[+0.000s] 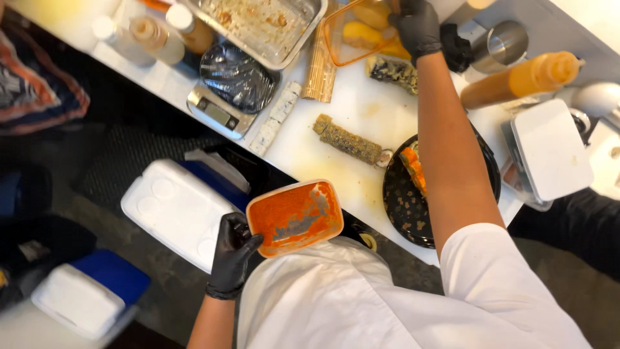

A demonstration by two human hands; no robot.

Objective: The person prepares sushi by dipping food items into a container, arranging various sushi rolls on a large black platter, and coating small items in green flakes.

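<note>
My left hand [232, 253], in a black glove, grips the edge of a small rectangular plastic tub [295, 217] smeared inside with orange roe; I hold it off the counter's near edge, in front of my white jacket. My right hand [416, 26], also in a black glove, reaches across the white counter [361, 110] to the far side and rests on a clear orange-tinted container [355, 29] with yellow pieces in it; whether the fingers are closed on it I cannot tell. Under my right forearm sits a black speckled plate [403, 203] with orange-topped sushi pieces [413, 169].
A crumb-coated sushi roll [349, 140], a white rice roll [276, 118] and a third roll [392, 71] lie on the counter. A bamboo mat [321, 68], a wrapped scale [232, 87], a metal tray [258, 26], squeeze bottles [523, 79] and a white box [551, 150] surround them. Coolers [174, 210] stand on the floor.
</note>
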